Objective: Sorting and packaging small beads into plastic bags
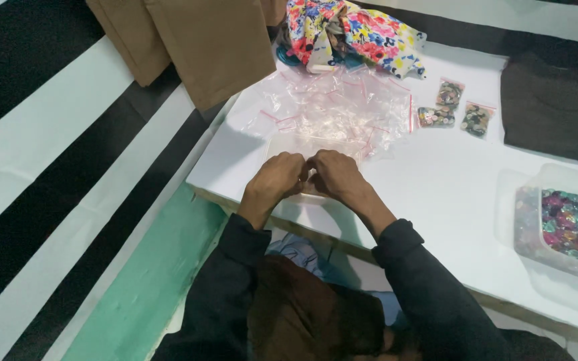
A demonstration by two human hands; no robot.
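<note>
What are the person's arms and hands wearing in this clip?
Both arms are in long dark, near-black sleeves that end at the wrists. The left hand and right hand are bare: no gloves, and no rings, watch or bracelet can be made out. The sleeves look plain, with no visible markings.

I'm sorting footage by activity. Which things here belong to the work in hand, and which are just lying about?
In use:
- left hand and right hand, together over a clear tray
- pile of empty zip bags
- tub of coloured gems
- three filled gem bags

Lying about:
- floral cloth
- brown fabric
- dark cloth
</note>
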